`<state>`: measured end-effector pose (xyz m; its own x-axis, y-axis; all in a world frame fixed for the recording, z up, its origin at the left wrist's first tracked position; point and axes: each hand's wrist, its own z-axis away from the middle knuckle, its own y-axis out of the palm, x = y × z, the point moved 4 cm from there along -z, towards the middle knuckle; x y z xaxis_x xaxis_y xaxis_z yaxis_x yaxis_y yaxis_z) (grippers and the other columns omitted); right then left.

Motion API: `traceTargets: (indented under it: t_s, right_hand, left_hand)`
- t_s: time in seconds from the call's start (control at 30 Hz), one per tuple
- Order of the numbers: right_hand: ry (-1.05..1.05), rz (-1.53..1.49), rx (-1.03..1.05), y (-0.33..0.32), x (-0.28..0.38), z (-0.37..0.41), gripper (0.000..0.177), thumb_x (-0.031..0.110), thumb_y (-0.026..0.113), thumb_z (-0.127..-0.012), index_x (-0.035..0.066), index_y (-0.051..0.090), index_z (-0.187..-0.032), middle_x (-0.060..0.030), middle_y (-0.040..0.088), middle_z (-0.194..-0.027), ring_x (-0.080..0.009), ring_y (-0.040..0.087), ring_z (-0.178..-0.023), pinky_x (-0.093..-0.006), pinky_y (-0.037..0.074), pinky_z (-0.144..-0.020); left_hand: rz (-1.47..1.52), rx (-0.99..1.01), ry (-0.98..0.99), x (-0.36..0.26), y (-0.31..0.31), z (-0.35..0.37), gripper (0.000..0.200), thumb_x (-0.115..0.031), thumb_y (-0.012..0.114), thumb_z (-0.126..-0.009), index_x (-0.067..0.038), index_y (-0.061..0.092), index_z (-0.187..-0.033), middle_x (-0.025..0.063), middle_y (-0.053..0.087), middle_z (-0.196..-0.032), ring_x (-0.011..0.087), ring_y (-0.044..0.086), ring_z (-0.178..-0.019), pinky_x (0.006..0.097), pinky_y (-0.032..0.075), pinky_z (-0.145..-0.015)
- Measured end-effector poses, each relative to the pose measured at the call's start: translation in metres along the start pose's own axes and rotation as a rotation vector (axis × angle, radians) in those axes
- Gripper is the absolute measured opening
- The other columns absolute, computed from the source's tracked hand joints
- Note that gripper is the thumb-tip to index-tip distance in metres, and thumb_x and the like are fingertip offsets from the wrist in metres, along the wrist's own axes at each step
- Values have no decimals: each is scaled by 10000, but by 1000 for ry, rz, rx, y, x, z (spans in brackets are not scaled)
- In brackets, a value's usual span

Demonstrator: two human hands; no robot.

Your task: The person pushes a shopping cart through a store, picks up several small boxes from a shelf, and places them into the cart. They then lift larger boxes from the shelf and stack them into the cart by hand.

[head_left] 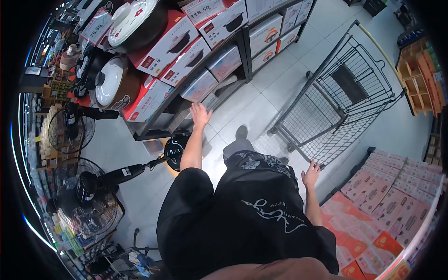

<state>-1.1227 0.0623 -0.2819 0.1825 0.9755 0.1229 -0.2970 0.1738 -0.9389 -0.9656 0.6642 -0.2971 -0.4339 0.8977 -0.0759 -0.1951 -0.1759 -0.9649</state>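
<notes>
My left hand reaches forward with its fingers apart and nothing in it, close to the lower shelf of a dark rack. Just beyond its fingertips lie flat boxes with a light printed cover. On the other side, my right hand is held with its fingers spread, beside the near corner of a wire shopping cart. Whether a fingertip touches the cart is not clear. The cart's basket holds no goods.
Lidded pots and pot boxes fill the rack at upper left. Standing fans are at left, one base near my left arm. Stacked pink cartons are at lower right, wooden shelves at far right.
</notes>
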Motion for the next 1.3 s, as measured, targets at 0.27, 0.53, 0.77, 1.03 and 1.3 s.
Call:
traceTargets:
  t_s: [0.27, 0.53, 0.77, 1.03, 1.3]
  right_hand:
    - [112, -146, -9, 6, 90, -22, 840, 195, 717, -722, 49, 257, -1410, -298, 295, -1364, -462, 317, -1253, -484, 313, -1046]
    - [138, -257, -18, -27, 153, -42, 811, 163, 710, -727, 22, 274, -1397, -288, 307, -1363, -452, 321, -1263, -467, 307, -1059]
    - [268, -243, 98, -9, 146, -34, 765, 208, 704, -725, 47, 329, -1372, -279, 345, -1322, -439, 399, -1190, -467, 360, -1017]
    - [292, -318, 109, 1, 153, -39, 731, 221, 699, -723, 44, 368, -1350, -275, 383, -1293, -428, 418, -1184, -450, 378, -1008]
    - [269, -411, 145, 6, 160, -49, 676, 218, 675, -743, 14, 387, -1319, -290, 420, -1242, -424, 440, -1169, -420, 378, -1015]
  left_hand:
    - [-97, -114, 58, 29, -43, -109, 750, -482, 619, -800, 54, 387, -1269, 257, 444, -1290, 385, 428, -1211, 512, 307, -1011]
    - [46, 169, 8, 51, -4, -180, 557, -438, 615, -816, -43, 447, -1170, 211, 631, -1010, 374, 605, -989, 510, 473, -817]
    - [-156, -127, 154, 43, -7, -164, 459, -336, 620, -835, -58, 452, -1159, 204, 595, -1021, 377, 613, -928, 497, 493, -762]
    - [-82, -135, 148, 42, -6, -162, 483, -277, 665, -789, -49, 477, -1172, 235, 557, -1111, 389, 536, -1080, 538, 427, -851]
    - [-12, 111, 62, 41, -26, -183, 346, -277, 708, -774, -42, 578, -992, 172, 640, -961, 332, 610, -950, 457, 466, -805]
